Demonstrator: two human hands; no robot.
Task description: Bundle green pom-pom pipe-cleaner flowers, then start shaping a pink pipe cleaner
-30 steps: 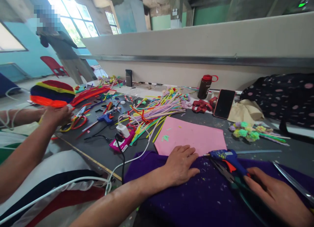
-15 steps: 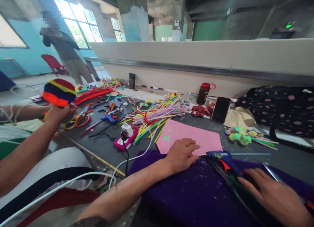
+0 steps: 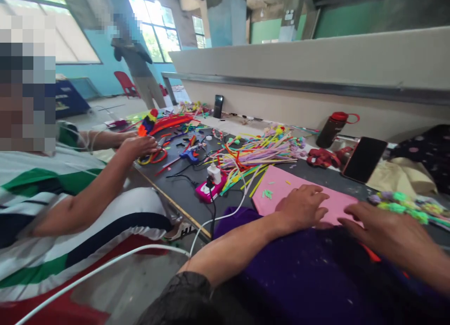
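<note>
My left hand (image 3: 302,205) lies flat with spread fingers on the near edge of a pink sheet (image 3: 281,186), where it meets a purple cloth (image 3: 298,278). My right hand (image 3: 383,231) rests just to its right on the cloth, fingers stretched towards the pink sheet. Only a red sliver (image 3: 372,254) shows under it; whatever lies beneath is hidden. Neither hand visibly grips anything.
A seated person in a striped shirt (image 3: 52,189) works at the left, hands (image 3: 137,144) at a multicoloured piece (image 3: 147,123). On the dark table (image 3: 183,189) are a pile of pipe cleaners (image 3: 256,151), a blue glue gun (image 3: 191,154), a pink power strip (image 3: 211,189), a phone (image 3: 363,158), a bottle (image 3: 330,128) and pompom stems (image 3: 404,200). Someone stands at the back (image 3: 137,67).
The view has swung left, bringing in the seated person. My right hand has slid forward over the blue glue gun and now covers it. My left hand stays on the pink sheet.
</note>
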